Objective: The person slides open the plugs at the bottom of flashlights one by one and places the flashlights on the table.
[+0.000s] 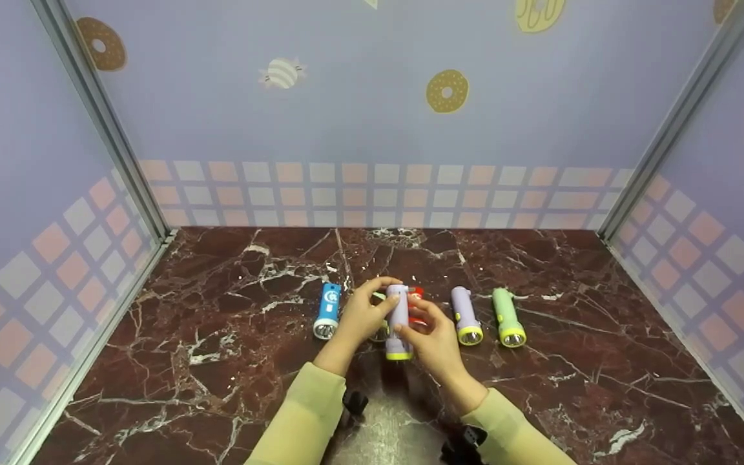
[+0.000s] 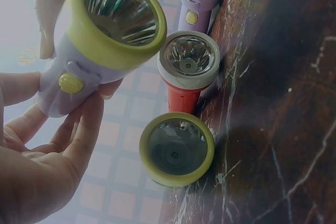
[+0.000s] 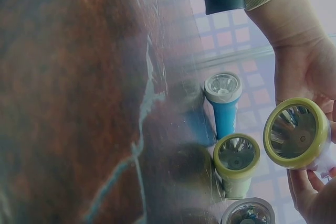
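Note:
Both hands hold a lilac flashlight with a yellow rim, its lens end facing the person. My left hand grips its upper part near the tail, thumb along the body. Lower down, my right hand holds the other side with thumb and fingers. A yellow switch shows on the body in the left wrist view. Behind the hands a red flashlight with a grey rim and a pale green flashlight with a yellow rim lie on the table, both partly hidden in the head view.
A blue flashlight lies left of the hands. To the right lie another lilac flashlight and a second green flashlight. The dark red marbled table is bounded by patterned walls at the back and sides.

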Action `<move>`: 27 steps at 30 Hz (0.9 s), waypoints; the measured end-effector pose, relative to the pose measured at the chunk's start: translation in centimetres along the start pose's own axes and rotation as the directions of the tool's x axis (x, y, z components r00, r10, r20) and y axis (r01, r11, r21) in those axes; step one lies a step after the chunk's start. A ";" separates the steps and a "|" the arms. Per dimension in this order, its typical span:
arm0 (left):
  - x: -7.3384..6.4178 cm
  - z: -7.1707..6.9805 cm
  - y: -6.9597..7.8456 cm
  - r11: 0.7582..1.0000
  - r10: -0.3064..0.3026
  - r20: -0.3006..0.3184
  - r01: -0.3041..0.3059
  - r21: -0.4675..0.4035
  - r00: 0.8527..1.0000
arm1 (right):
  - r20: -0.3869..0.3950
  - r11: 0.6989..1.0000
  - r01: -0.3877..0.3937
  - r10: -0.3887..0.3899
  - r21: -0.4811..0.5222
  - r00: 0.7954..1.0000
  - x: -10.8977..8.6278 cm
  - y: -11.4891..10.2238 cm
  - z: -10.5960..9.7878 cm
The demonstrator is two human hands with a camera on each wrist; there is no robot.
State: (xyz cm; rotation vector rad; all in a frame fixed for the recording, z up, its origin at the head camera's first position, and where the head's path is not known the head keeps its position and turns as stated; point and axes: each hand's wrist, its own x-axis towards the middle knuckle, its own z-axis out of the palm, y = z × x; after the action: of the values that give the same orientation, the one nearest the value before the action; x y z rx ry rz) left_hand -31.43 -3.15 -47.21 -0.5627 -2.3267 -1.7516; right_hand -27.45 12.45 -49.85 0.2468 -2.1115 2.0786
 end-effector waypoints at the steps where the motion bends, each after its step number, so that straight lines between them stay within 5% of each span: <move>1: 0.0 0.0 0.0 1.000 -0.002 0.001 0.002 0.000 1.000 | 0.001 1.000 0.000 0.000 0.002 1.000 0.0 0.0 0.0; 27: 0.1 0.0 0.1 1.000 -0.028 0.028 0.029 -0.007 0.999 | 0.000 1.000 -0.003 0.003 0.011 1.000 -0.1 -0.2 0.1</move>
State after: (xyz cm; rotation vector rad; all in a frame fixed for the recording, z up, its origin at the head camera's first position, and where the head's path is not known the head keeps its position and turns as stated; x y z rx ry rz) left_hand -31.50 -3.09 -47.07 -0.5615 -2.3590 -1.7772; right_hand -27.28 12.32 -49.73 0.2450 -2.1018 2.0930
